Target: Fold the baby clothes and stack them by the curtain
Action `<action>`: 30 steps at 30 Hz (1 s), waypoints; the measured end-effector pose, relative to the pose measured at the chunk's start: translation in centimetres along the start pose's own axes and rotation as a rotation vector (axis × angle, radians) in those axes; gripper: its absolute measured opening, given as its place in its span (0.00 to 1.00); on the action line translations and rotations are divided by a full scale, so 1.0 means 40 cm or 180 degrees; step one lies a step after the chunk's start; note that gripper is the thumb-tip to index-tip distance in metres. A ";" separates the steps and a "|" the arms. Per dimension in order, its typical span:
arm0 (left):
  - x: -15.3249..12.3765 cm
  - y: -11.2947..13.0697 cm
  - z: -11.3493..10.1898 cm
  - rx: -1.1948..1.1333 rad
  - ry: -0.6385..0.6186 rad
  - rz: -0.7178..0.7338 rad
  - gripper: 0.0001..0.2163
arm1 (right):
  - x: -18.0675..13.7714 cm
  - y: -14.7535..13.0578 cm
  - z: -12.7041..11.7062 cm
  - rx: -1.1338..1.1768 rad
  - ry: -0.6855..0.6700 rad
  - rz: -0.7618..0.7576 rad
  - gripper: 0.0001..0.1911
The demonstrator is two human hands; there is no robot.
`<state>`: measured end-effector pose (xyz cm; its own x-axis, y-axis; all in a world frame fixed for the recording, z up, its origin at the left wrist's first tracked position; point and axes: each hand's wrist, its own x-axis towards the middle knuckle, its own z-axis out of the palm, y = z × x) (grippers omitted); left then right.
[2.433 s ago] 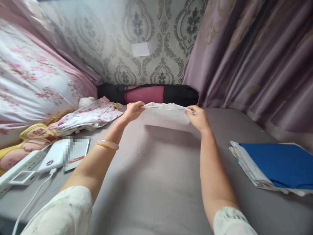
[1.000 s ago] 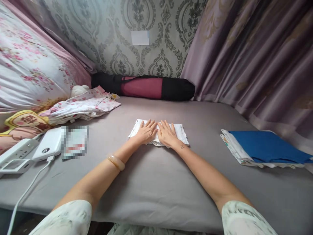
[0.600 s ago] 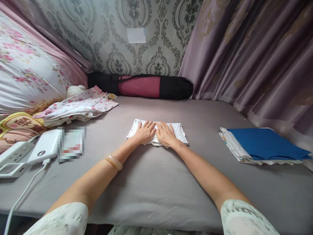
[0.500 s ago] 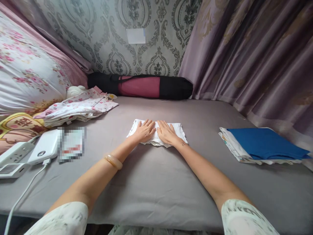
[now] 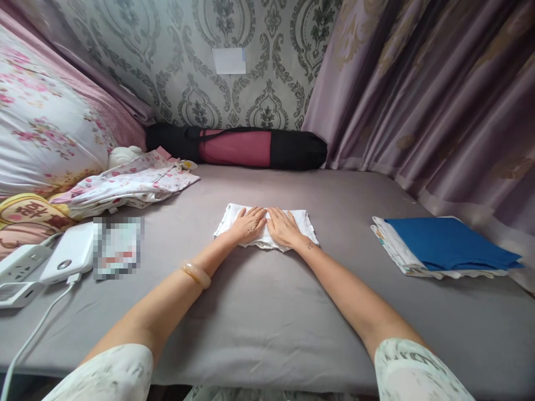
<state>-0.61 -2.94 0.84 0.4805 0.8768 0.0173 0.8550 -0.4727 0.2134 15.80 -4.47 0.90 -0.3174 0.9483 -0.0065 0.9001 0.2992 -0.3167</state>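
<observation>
Item: folded white cloth (image 5: 304, 220), which lay flat near the middle of the grey bed (image 5: 267, 317).
Left hand (image 5: 247, 225): palm down on the cloth's left half, fingers (image 5: 256, 214) stretched out flat, gripping nothing; pale bangle (image 5: 195, 273) on the wrist.
Right hand (image 5: 284, 227): palm down on the right half, just beside the left hand, fingers likewise flat and ungripping.
Surroundings: blue folded stack (image 5: 445, 243) well apart to the right; floral garment (image 5: 129, 186) and white power bank (image 5: 69, 259) to the left; black-and-pink roll bag (image 5: 238, 147) against the wall.
</observation>
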 end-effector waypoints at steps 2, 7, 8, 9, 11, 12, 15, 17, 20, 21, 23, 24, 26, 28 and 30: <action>-0.011 -0.008 -0.004 0.0084 0.0085 -0.0071 0.24 | -0.011 0.005 -0.012 -0.0046 0.0026 0.0041 0.31; -0.036 -0.033 0.002 0.0324 0.0297 -0.0269 0.24 | -0.037 0.023 -0.018 -0.0244 0.0030 0.0174 0.32; -0.038 -0.035 0.005 0.0320 0.0278 -0.0284 0.24 | -0.038 0.025 -0.016 -0.0244 0.0004 0.0190 0.32; -0.038 -0.036 0.007 0.0311 0.0254 -0.0294 0.24 | -0.039 0.027 -0.014 -0.0237 -0.0006 0.0202 0.32; -0.035 -0.035 0.009 0.0295 0.0221 -0.0326 0.25 | -0.037 0.027 -0.010 -0.0223 0.0016 0.0209 0.32; -0.033 -0.034 0.008 0.0288 0.0199 -0.0341 0.25 | -0.036 0.026 -0.009 -0.0223 0.0020 0.0212 0.32; -0.031 -0.036 -0.001 0.0247 0.0123 -0.0314 0.25 | -0.035 0.027 -0.016 -0.0223 -0.0058 0.0213 0.32; -0.035 -0.044 -0.010 0.0239 0.0099 -0.0286 0.25 | -0.039 0.032 -0.024 -0.0257 -0.0054 0.0212 0.32; -0.047 -0.065 -0.014 0.0321 0.0159 -0.0382 0.24 | -0.050 0.049 -0.031 -0.0385 0.0067 0.0288 0.33; -0.050 -0.072 -0.012 0.0335 0.0170 -0.0435 0.25 | -0.053 0.055 -0.030 -0.0423 0.0074 0.0329 0.33; -0.054 -0.084 -0.005 0.0316 0.0144 -0.0510 0.26 | -0.056 0.064 -0.025 -0.0452 0.0016 0.0385 0.33; -0.054 -0.087 -0.002 0.0291 0.0115 -0.0533 0.26 | -0.057 0.066 -0.022 -0.0455 -0.0006 0.0393 0.33; -0.053 -0.091 0.002 0.0240 0.0069 -0.0561 0.27 | -0.055 0.068 -0.019 -0.0454 -0.0014 0.0389 0.33; -0.052 -0.092 0.000 0.0189 0.0019 -0.0558 0.28 | -0.053 0.070 -0.022 -0.0427 -0.0049 0.0383 0.33; -0.056 -0.097 -0.007 0.0158 -0.0003 -0.0526 0.28 | -0.054 0.076 -0.029 -0.0376 -0.0112 0.0369 0.33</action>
<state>-5.07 -3.05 0.26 0.3328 0.9429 -0.0150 0.9309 -0.3260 0.1646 19.58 -5.47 1.06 -0.2178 0.9734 -0.0704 0.9595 0.2003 -0.1983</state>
